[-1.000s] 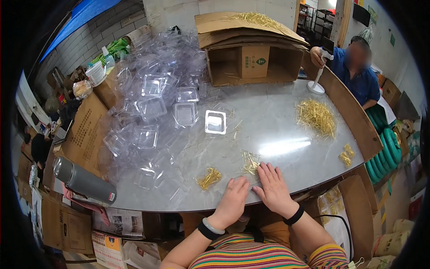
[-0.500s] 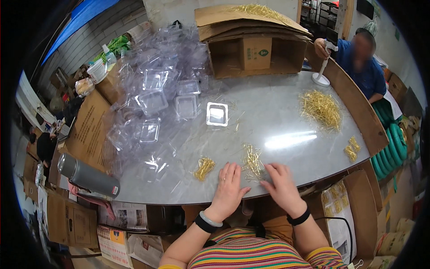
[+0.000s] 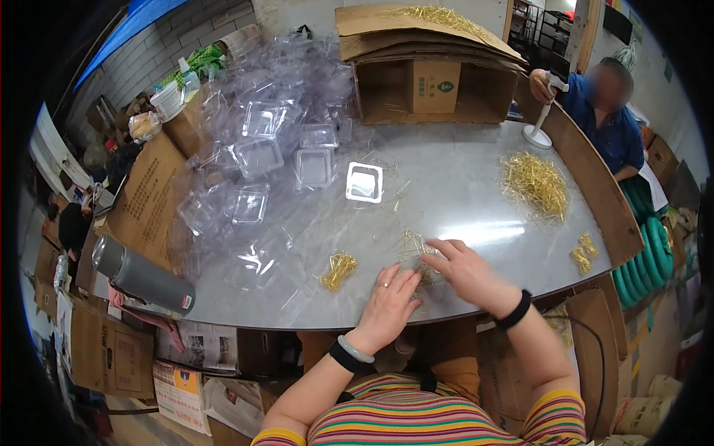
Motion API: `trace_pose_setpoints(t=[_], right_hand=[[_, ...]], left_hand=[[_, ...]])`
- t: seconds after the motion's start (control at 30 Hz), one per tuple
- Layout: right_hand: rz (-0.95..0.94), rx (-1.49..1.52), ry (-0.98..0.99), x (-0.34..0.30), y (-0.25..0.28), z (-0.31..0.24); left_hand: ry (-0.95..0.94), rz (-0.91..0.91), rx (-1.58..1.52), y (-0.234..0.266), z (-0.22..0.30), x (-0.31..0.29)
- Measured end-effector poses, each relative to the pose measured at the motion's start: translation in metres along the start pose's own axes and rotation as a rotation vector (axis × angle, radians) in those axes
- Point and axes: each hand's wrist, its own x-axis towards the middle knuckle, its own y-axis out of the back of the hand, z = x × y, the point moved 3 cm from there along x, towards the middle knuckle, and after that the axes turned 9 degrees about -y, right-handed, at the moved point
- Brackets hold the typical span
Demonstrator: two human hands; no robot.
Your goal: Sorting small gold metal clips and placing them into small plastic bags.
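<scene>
While left hand (image 3: 387,306) and right hand (image 3: 470,273) extend uncurled fingers over loose golden strips (image 3: 410,244) near grey tabletop's (image 3: 454,171) front edge, golden bundle (image 3: 338,271) sits left; open room rightward to large golden heap (image 3: 534,187).

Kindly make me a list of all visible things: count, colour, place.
Table: one, grey, centre
Loose strands: many, gold, by hands
Bunch: one, gold, left of left hand
Heap: one, gold, table's right side
Small bunches: apparently two, gold, right table edge
Clear trays: uncountable, transparent, table's left half
Separate tray: one, white-rimmed, mid-table
Bottle: one, grey, left table edge
Open box: one, brown, table's far side
Stand: one, white, table's far right
Bucket: one, white, upper left
Cartons: several, brown, lower left
Coils: several, green, right of table
Co-worker: one, blue shirt, far right
Left hand: one, dark wristband, beside loose strands
Right hand: one, dark wristband, over loose strands
</scene>
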Motion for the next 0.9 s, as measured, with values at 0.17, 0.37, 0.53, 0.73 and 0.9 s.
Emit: trace_pose_setpoints(t=[0.17,0.37,0.53,0.73,0.9], right_hand=[[-0.247,-0.073,0.120,0.035,-0.001,0.027],[-0.170,0.103,-0.111,0.040,-0.021,0.019],[-0.017,0.237,-0.065,0.039,-0.017,0.020],[0.033,0.043,-0.228,0.067,-0.029,0.063],[-0.197,0.143,0.086,0.070,-0.036,0.026]], left_hand=[[-0.080,-0.008,0.012,0.002,-0.001,-0.001],[0.028,0.074,-0.064,0.008,0.003,-0.002],[0.054,0.076,-0.045,0.003,-0.002,-0.007],[0.009,0.056,-0.121,0.007,-0.002,-0.005],[0.106,0.104,-0.014,0.012,-0.002,-0.015]])
